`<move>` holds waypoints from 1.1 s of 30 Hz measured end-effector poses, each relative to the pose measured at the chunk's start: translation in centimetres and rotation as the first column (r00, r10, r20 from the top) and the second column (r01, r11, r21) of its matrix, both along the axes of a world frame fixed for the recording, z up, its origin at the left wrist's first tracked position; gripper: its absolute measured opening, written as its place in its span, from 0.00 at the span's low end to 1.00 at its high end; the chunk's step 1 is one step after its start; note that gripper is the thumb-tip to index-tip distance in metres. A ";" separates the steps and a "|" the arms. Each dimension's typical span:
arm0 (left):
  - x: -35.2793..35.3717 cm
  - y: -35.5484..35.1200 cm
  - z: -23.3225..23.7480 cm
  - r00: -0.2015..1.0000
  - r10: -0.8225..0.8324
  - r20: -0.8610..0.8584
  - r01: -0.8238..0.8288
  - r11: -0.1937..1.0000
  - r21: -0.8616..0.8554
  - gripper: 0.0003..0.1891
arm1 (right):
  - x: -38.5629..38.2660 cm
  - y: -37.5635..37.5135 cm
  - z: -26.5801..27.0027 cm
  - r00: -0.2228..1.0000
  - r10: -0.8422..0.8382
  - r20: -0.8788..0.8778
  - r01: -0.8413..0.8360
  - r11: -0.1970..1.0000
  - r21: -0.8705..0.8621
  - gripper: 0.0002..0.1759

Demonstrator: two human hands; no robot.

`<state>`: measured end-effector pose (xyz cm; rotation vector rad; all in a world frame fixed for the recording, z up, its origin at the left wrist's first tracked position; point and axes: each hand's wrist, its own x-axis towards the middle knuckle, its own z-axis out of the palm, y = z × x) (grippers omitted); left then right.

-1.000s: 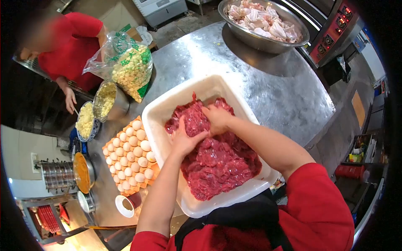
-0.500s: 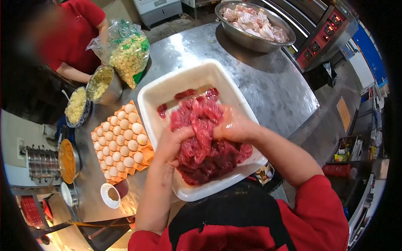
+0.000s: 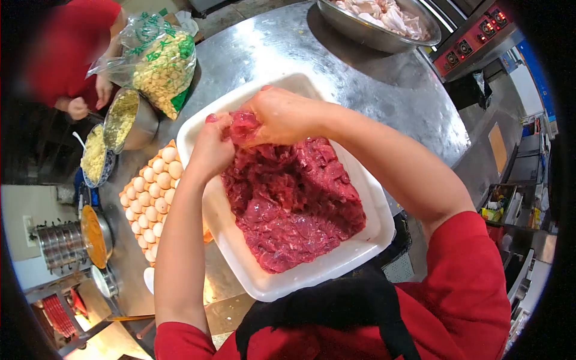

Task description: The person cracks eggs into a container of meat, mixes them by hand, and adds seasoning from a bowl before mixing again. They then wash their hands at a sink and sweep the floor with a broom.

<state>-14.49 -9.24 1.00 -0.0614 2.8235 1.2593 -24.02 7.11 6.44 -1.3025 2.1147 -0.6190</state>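
Note:
A white plastic tub (image 3: 221, 225) stands in front of me on a steel table, holding a broad mass of sliced raw red meat (image 3: 288, 225). Over the tub's far-left end, my left hand (image 3: 211, 147) is closed on some of the meat, its fingers partly hidden. Beside it, my right hand (image 3: 279, 115) has its fingers curled round the same clump, and a pink-red piece shows between the two hands. Both hands look wet. The far part of the meat is hidden behind my hands.
Left of the tub is an orange tray of eggs (image 3: 155, 192), partly behind my left arm. Beyond it are a metal pot (image 3: 143, 127), a patterned bowl (image 3: 95, 156) and a bag of pale pieces (image 3: 162, 75), near a co-worker. A metal bowl of raw poultry (image 3: 378, 30) stands at the far right.
My hands have moved from mid-tub to its far-left end. The meat now lies spread out toward me. The co-worker's hands have shifted away from the bag, and my view has shifted slightly.

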 end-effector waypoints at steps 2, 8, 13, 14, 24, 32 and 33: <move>-1.3 -1.8 -4.5 0.986 0.039 0.163 -0.028 0.997 -0.072 0.20 | -2.1 -0.9 -5.0 0.992 0.004 -0.127 -0.002 1.000 0.013 0.30; 1.1 1.6 -6.1 0.878 0.201 0.435 -0.091 0.961 -0.261 0.41 | -0.6 1.5 -12.9 0.981 -0.143 -0.132 0.174 0.947 0.269 0.55; 9.0 5.7 -8.0 0.752 0.245 0.612 -0.477 0.844 0.247 0.45 | 6.2 7.8 -10.5 0.922 -0.301 0.244 0.197 0.906 0.374 0.63; 9.9 7.9 -4.8 0.768 0.218 0.602 -0.565 0.673 0.477 0.40 | 8.0 8.5 -10.0 0.884 -0.365 0.293 0.239 0.890 0.389 0.61; 10.0 8.7 3.8 0.961 0.192 0.198 -0.255 0.348 0.902 0.22 | 13.8 7.3 -3.6 0.459 -0.088 0.884 0.662 0.698 -0.274 0.37; 10.1 8.4 10.1 0.814 0.453 -0.364 -0.164 0.780 0.604 0.11 | 8.7 4.2 3.2 0.898 -0.396 0.190 0.436 0.757 -0.486 0.14; 10.4 8.8 8.8 0.822 0.456 -0.342 -0.214 0.802 0.557 0.12 | 7.7 4.1 3.6 0.912 -0.343 0.223 0.406 0.824 -0.394 0.17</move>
